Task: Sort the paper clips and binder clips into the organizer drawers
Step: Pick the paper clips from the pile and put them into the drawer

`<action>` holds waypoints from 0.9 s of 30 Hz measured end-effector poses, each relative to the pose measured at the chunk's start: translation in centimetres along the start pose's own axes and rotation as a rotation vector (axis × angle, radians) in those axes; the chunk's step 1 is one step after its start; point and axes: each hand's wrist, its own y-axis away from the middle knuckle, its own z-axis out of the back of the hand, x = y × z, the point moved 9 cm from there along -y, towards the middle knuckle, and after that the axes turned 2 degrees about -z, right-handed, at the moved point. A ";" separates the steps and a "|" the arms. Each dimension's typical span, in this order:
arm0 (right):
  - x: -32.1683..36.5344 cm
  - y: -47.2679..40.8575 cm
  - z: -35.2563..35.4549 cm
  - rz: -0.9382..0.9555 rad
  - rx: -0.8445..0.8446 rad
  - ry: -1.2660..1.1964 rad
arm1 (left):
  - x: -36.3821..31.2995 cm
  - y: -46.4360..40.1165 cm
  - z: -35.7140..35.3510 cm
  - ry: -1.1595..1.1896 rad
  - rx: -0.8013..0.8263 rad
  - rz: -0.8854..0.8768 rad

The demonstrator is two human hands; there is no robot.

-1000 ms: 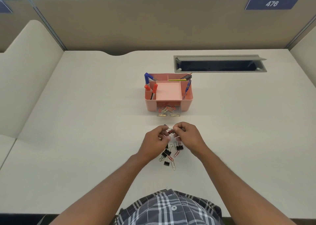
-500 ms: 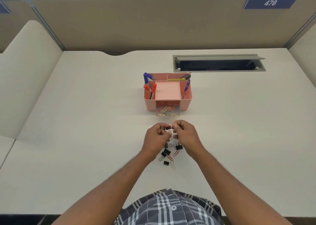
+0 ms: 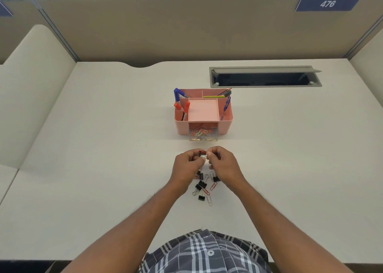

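binder clips [image 3: 202, 184]: about 6 (small, overlapping) | markers [image 3: 186, 108]: 3 | organizer [image 3: 203, 115]: 1

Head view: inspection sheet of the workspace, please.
Surface: white desk, one grey cable hatch open at the back.
Job's things: pink organizer, clear drawer pulled out with coloured paper clips inside; loose pile of clips near the person.
Clutter: markers and pens upright in the organizer.
Grips: left hand and right hand together pinch a small clip bundle.
Cables: nothing seen.
Surroundings: beige partition, sign 476.
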 end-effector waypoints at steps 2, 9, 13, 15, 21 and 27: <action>0.4 0.0 -0.1 0.062 0.001 0.076 | -0.1 0.1 0.0 -0.009 0.015 0.001; 2.6 0.6 0.6 0.273 -0.119 0.200 | 0.0 0.0 -0.4 -0.042 0.024 0.017; 2.8 0.5 0.2 0.264 -0.109 0.167 | 0.0 -0.1 -0.8 -0.061 0.054 0.010; 2.9 0.4 0.4 0.234 -0.118 0.120 | 0.2 0.0 -0.6 -0.056 0.045 0.024; 1.4 -0.5 1.7 0.085 -0.148 -0.028 | 0.0 0.0 0.7 -0.250 -0.043 -0.013; -0.5 -0.5 2.7 -0.016 -0.168 -0.029 | -0.5 -0.6 0.7 -1.016 0.016 -0.229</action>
